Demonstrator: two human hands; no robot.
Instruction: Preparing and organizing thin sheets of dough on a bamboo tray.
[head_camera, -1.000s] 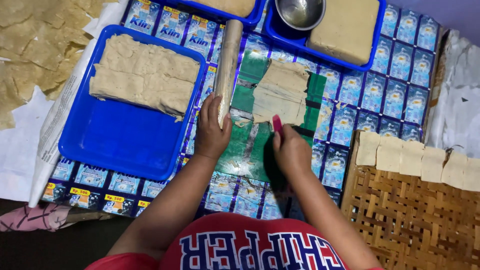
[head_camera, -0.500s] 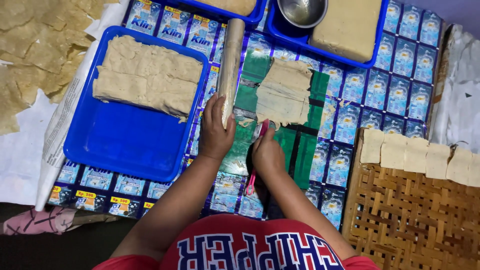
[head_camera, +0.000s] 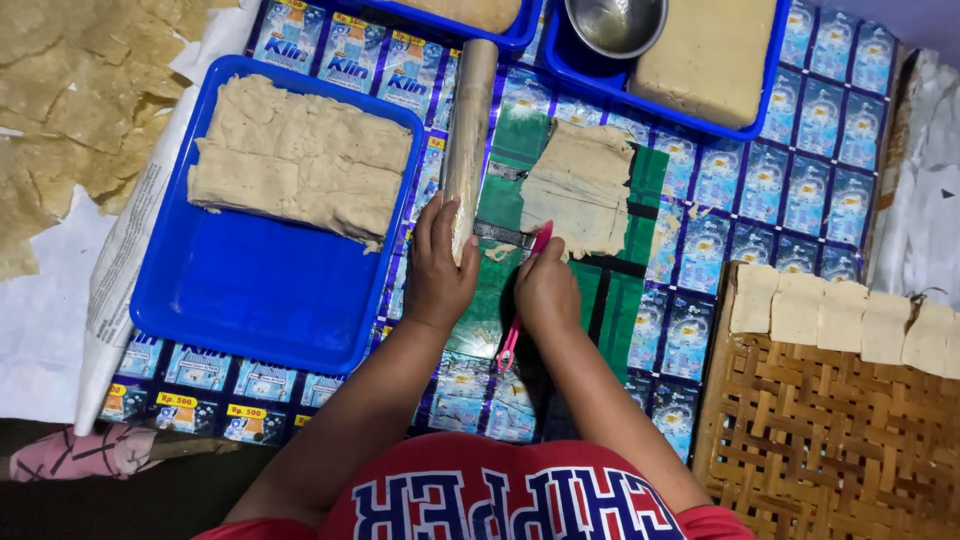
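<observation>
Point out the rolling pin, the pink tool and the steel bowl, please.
Rolling pin (head_camera: 468, 130): head view, middle of its wrapped shaft.
Pink tool (head_camera: 509, 348): head view, handle below the right hand.
Steel bowl (head_camera: 615, 22): head view, inside of the bowl, in the top blue tray.

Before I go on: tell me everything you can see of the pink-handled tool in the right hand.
The pink-handled tool is slim, with a glossy plastic-looking handle. It lies slanted on the green mat; its looped lower end pokes out below the right hand, and its upper end shows pink-red above the fingers, meeting the lower left edge of the flattened dough sheet. The right hand grips its middle, hiding that part. Any blade is too small to make out.
</observation>
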